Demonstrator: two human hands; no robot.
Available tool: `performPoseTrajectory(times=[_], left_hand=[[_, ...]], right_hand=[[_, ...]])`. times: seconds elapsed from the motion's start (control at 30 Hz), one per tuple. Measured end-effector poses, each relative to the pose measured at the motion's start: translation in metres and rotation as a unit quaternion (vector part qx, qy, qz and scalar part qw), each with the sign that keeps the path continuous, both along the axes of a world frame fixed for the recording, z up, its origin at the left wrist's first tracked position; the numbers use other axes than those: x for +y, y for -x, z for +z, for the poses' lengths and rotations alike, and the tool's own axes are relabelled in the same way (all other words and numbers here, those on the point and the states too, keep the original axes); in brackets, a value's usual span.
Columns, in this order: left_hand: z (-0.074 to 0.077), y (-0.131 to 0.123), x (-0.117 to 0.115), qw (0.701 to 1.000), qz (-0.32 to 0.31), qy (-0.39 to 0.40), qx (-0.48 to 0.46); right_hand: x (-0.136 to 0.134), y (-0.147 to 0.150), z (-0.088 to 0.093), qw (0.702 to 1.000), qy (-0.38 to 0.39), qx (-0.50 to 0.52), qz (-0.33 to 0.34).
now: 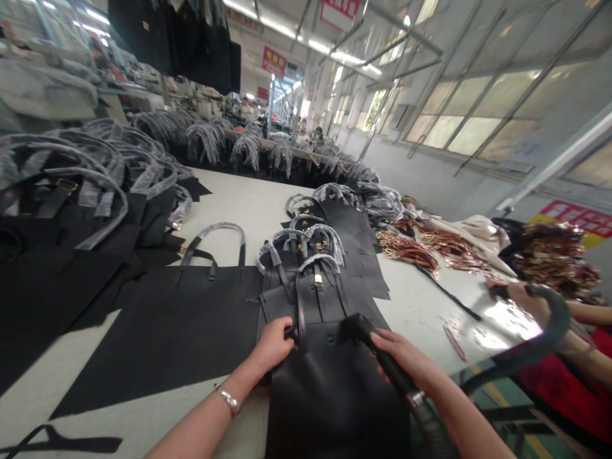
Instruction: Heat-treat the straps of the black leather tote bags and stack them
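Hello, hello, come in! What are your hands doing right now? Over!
Left hand on black leather tote, beside its strap. Right hand gripping black corded tool, tip over the tote. More black bags just ahead.

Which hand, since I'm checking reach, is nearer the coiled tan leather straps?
Right: right hand in front of the coiled tan leather straps; left hand farther, front-left of them.

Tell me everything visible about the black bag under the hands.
The black bag is a tote of smooth, leather-like material, lying flat on the white table. Its arched handle is wrapped in clear film above a gold-toned clasp. The left hand rests at its upper edge; the right hand holds a black tool over it.
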State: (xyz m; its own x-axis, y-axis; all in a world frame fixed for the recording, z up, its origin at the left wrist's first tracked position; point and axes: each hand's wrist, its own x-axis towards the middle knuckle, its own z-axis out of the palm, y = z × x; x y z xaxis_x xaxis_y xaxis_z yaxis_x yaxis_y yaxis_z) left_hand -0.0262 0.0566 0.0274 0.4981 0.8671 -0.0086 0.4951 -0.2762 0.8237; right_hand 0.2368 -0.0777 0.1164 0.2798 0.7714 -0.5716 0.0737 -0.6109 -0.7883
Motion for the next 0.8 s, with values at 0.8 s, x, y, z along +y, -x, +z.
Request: performPoseTrajectory(times=[0.8], left_hand=[[0.003,0.006,-0.012,1.000,-0.004,-0.006,0.017]], right_hand=[[-0.009,0.006,-0.005,0.998,-0.047,-0.003,-0.043]])
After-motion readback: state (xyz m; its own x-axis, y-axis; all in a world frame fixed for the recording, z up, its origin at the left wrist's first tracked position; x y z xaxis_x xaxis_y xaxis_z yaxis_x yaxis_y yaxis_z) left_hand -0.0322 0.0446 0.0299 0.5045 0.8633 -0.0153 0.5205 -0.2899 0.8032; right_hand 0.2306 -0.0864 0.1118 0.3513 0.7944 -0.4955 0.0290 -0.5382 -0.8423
